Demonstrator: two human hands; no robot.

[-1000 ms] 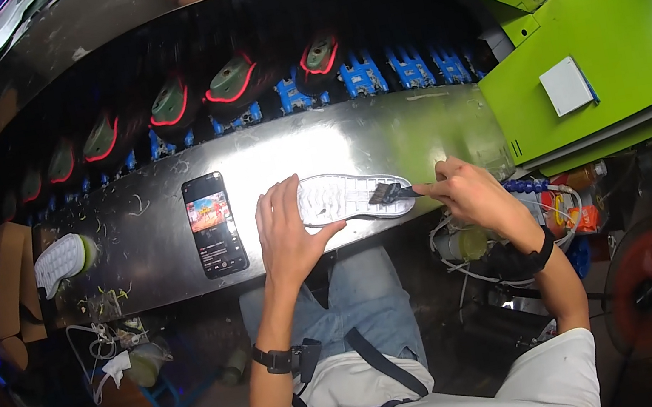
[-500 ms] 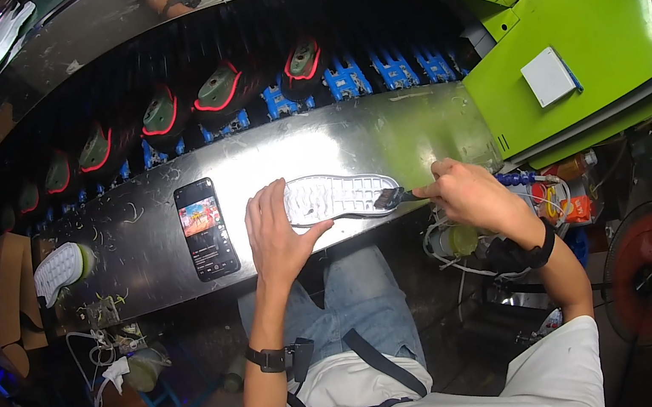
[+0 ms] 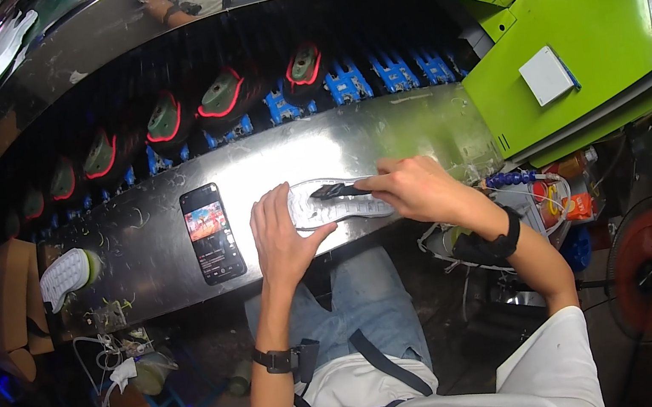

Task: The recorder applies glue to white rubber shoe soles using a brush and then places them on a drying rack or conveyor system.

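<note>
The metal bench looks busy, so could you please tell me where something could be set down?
Bare bench lies between the right hand and green panel; it is mostly bare between the phone and left sole. The crowded part holds the left hand, brush and middle sole.

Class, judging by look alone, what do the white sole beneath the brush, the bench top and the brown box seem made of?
White sole: probably moulded rubber or foam; patterned relief suggests moulding.

Bench top: apparently polished sheet metal; grey, scuffed, with bright glare.

Brown box: likely cardboard; matte, with folded panels.
</note>
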